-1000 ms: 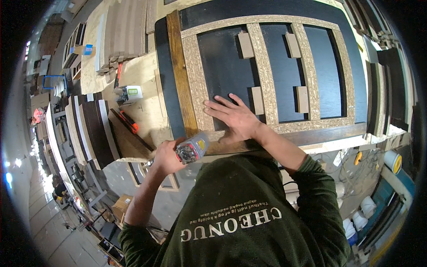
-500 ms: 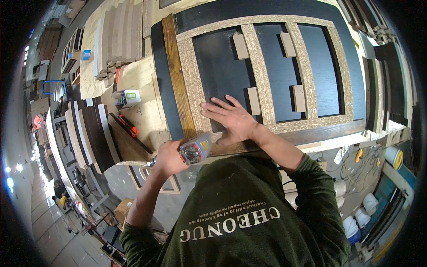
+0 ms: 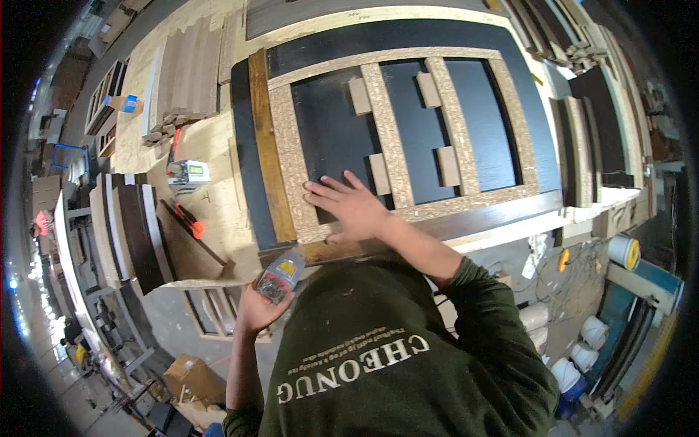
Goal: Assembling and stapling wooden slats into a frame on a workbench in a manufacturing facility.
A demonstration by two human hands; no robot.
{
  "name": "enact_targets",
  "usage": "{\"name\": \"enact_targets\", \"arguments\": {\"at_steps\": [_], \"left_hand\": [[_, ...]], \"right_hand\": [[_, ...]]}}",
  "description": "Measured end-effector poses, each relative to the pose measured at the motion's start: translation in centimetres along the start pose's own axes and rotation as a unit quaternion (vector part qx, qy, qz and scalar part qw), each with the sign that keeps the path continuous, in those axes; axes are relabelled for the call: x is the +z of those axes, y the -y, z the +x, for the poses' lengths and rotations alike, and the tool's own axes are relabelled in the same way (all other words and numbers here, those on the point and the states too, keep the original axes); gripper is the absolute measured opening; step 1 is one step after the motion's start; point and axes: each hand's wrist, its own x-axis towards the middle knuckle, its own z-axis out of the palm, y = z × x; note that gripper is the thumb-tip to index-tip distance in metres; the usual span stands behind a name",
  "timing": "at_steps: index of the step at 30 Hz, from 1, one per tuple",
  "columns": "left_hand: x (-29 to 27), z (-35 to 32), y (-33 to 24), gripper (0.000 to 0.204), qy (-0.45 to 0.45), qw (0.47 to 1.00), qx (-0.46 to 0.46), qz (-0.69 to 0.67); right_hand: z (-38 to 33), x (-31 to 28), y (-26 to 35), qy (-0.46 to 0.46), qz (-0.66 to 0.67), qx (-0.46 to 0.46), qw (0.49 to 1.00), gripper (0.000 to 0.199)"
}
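Note:
My left hand [image 3: 256,312] is wrapped round a grey and red tool that looks like a nail gun [image 3: 275,284], at the near left corner of a dark panel [image 3: 331,124]. The tool's nose points toward that corner; whether it touches is unclear. My right hand [image 3: 353,207] lies flat with fingers spread across the chipboard frame [image 3: 290,146] and the panel. A brown-stained wooden strip [image 3: 263,146] runs along the frame's left side, and a dark brown strip [image 3: 502,217] along its near edge. Small wooden blocks [image 3: 378,173] sit against the frame's crossbars.
Left of the panel lie an orange-and-black utility knife [image 3: 189,221], a small white-and-green box [image 3: 191,172] and stacked boards [image 3: 186,69]. Dark and white strips [image 3: 129,233] stand at the bench's left edge. More boards [image 3: 575,153] are at right; buckets [image 3: 593,331] stand on the floor.
My left hand has drawn the nail gun down and left, closer to my body. My right hand stays on the frame. The whole view has shifted, with the panel farther left.

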Motion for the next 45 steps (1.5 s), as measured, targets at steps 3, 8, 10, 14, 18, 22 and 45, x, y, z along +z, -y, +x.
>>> {"name": "enact_targets", "arguments": {"at_steps": [3, 8, 10, 14, 18, 22, 45], "left_hand": [[1.4, -1.6, -1.1, 0.045, -0.017, 0.999, -0.036, 0.028], [4.5, -3.1, 1.0, 0.048, -0.034, 0.993, -0.072, -0.083], [5.6, -3.4, 1.7, 0.046, -0.056, 0.994, -0.063, -0.075], [6.8, -2.8, -1.8, 0.042, -0.052, 0.998, -0.04, 0.014], [8.3, -0.4, -6.2, 0.039, -0.025, 0.998, 0.06, -0.016], [9.5, 2.4, -9.2, 0.05, -0.063, 0.978, 0.069, 0.186], [9.5, 10.1, -15.4, 0.041, 0.05, 0.975, 0.082, 0.2]], "right_hand": [[-2.5, 0.9, 0.5, -0.009, -0.004, 0.009, 1.0, 0.079], [-8.1, -1.5, -0.2, -0.079, 0.01, 0.051, 0.996, 0.076], [-10.2, -3.0, -1.0, -0.087, -0.009, 0.132, 0.987, 0.078], [-12.9, -4.8, -4.0, -0.067, -0.037, 0.143, 0.987, 0.081], [-14.3, -6.6, -6.9, -0.03, -0.042, 0.113, 0.992, 0.083], [-15.2, -6.6, -9.3, -0.021, -0.025, 0.081, 0.996, 0.083], [-14.3, -4.9, -10.0, -0.055, 0.003, 0.046, 0.997, 0.08]]}}
